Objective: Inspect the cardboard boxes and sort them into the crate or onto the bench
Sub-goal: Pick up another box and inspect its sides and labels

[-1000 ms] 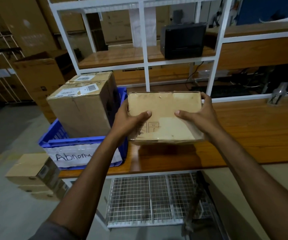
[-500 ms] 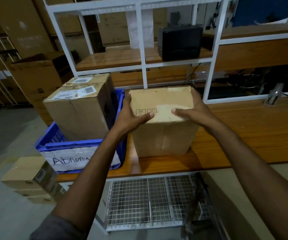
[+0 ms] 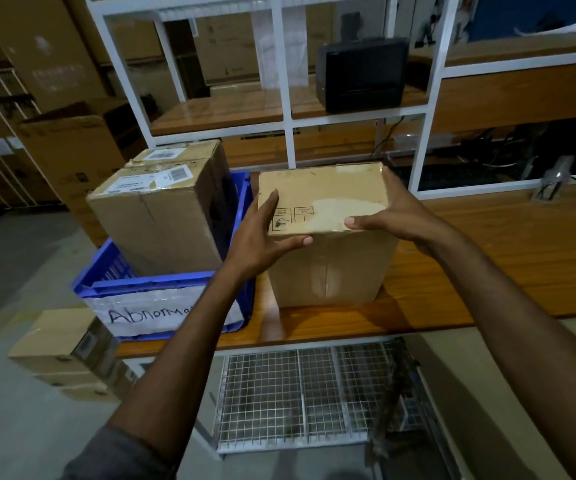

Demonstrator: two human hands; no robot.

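A plain cardboard box (image 3: 328, 265) stands upright on the wooden bench (image 3: 504, 258), just right of the blue crate (image 3: 113, 282). My left hand (image 3: 262, 237) grips its upper left edge, thumb across the front top corner. My right hand (image 3: 393, 216) holds the upper right edge, thumb on the top face. Handling symbols are printed on the box top. The crate carries a white label reading "Abnorma" and holds two taller cardboard boxes (image 3: 162, 216) with shipping labels.
A white metal shelf frame (image 3: 290, 119) rises behind the bench, with a black device (image 3: 362, 74) on its shelf. Stacked cardboard boxes (image 3: 61, 351) lie on the floor at left. A wire mesh shelf (image 3: 300, 393) sits under the bench. Cables and a keyboard lie at the back right.
The box was held tilted above the bench a second ago; it now stands upright on the bench, and my left hand has slid up along its left edge.
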